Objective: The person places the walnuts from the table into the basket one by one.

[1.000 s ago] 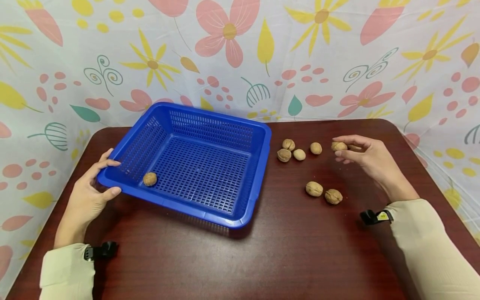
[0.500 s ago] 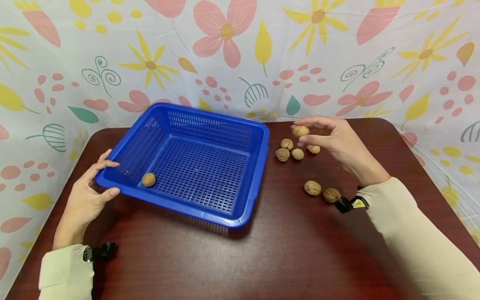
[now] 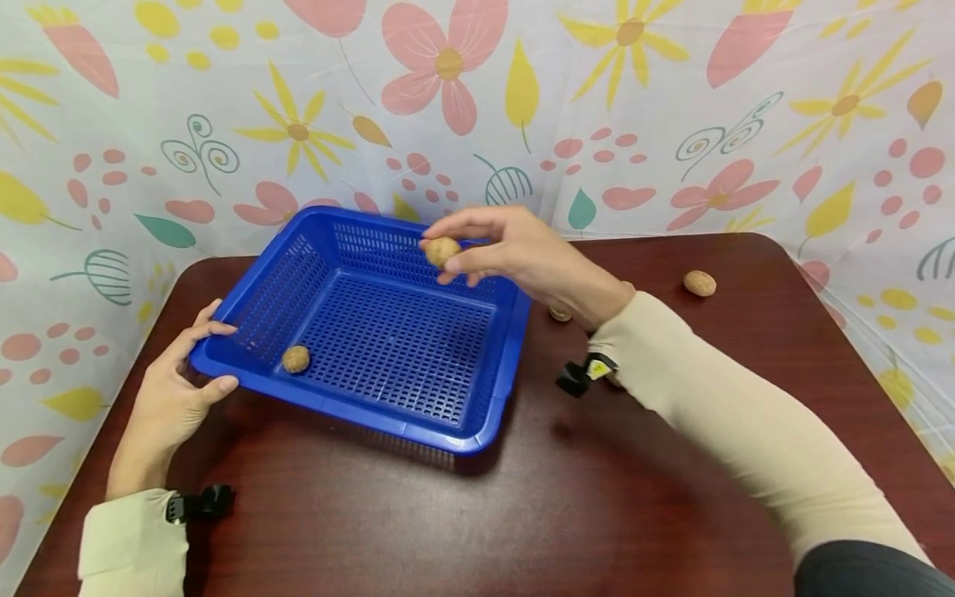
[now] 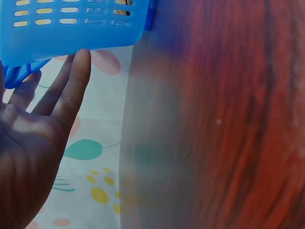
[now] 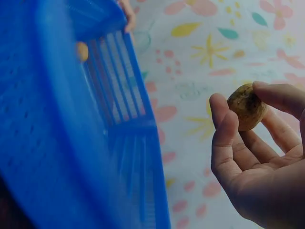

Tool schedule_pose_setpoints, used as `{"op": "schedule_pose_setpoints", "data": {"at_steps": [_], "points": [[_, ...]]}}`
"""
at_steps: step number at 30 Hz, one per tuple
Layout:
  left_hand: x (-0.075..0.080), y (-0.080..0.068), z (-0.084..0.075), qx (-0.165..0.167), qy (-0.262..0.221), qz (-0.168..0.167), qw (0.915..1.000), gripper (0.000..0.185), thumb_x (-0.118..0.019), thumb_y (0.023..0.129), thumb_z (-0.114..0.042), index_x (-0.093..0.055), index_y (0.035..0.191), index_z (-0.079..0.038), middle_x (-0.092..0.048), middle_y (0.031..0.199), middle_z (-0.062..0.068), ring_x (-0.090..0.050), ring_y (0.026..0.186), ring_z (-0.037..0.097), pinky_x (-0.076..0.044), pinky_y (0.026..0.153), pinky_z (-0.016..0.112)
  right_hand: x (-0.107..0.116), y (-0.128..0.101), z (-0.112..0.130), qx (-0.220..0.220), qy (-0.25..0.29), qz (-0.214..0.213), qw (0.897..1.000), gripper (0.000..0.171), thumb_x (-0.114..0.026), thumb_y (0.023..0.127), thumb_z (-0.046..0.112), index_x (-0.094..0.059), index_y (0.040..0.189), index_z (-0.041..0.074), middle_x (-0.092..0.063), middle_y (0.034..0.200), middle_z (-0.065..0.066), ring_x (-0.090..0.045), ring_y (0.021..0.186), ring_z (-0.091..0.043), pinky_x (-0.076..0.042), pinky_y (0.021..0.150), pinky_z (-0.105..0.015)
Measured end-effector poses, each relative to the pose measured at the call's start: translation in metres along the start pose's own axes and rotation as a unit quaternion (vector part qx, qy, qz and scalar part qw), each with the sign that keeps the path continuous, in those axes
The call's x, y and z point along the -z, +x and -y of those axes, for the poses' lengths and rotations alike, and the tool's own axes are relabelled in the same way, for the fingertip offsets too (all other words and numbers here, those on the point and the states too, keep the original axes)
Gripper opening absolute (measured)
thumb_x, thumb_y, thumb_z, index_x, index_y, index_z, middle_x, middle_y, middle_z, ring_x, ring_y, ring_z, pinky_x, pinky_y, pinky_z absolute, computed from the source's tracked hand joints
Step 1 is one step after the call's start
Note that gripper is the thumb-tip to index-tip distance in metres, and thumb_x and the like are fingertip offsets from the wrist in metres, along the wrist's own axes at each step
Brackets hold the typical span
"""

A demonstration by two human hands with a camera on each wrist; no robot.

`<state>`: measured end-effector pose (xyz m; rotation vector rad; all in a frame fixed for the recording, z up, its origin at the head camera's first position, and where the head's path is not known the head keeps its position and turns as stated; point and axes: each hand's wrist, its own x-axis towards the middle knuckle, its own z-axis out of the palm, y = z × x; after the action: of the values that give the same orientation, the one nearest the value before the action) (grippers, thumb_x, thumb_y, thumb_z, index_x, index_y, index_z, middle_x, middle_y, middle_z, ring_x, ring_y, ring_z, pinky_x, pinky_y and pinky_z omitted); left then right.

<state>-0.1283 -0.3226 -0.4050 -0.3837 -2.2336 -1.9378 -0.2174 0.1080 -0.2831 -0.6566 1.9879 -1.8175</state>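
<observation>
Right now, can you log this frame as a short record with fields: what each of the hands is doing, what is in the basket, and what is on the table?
right hand: right hand pinches a walnut above the blue basket
left hand: left hand grips the basket's near left corner
basket contents: one nut on its floor
table: dark wooden table; a loose nut far right, another partly hidden behind the right wrist
backdrop: flowered cloth

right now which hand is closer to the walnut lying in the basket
Left. The left hand grips the basket corner right beside that walnut; the right hand is over the far side, pinching another walnut.
</observation>
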Motion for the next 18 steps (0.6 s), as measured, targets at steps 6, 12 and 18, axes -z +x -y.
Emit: {"op": "schedule_pose_setpoints", "data": {"at_steps": [6,12,18], "points": [[0.001,0.0,0.0,-0.001,-0.002,0.002,1.0,0.049,-0.078,0.089,0.007,-0.061,0.134,0.003,-0.034,0.17,0.005,-0.042,0.146,0.012,-0.048,0.098,0.008,-0.031,0.042,0.0,-0.011,0.044,0.036,0.998,0.039,-0.072,0.095,0.003,-0.067,0.133,0.002,-0.072,0.127,-0.013,-0.075,0.101,-0.03,-0.057,0.077,-0.032],[0.003,0.0,0.0,-0.002,-0.008,-0.003,1.0,0.049,-0.079,0.088,0.006,-0.061,0.133,0.003,-0.034,0.17,0.006,-0.04,0.148,0.013,-0.048,0.098,0.008,-0.067,0.083,-0.012,-0.031,0.065,0.064,0.995,0.04,-0.073,0.095,0.003,-0.066,0.135,0.003,-0.073,0.122,-0.01,-0.075,0.097,-0.025,-0.056,0.077,-0.032],[0.003,0.001,0.002,-0.005,-0.004,0.003,1.0,0.049,-0.079,0.088,0.006,-0.061,0.133,0.002,-0.033,0.171,0.007,-0.038,0.149,0.014,-0.046,0.101,0.008,-0.094,0.115,-0.029,-0.078,0.08,0.082,0.99,0.041,-0.069,0.099,0.004,-0.063,0.14,0.004,-0.072,0.124,-0.008,-0.075,0.1,-0.025,-0.057,0.077,-0.029]]}}
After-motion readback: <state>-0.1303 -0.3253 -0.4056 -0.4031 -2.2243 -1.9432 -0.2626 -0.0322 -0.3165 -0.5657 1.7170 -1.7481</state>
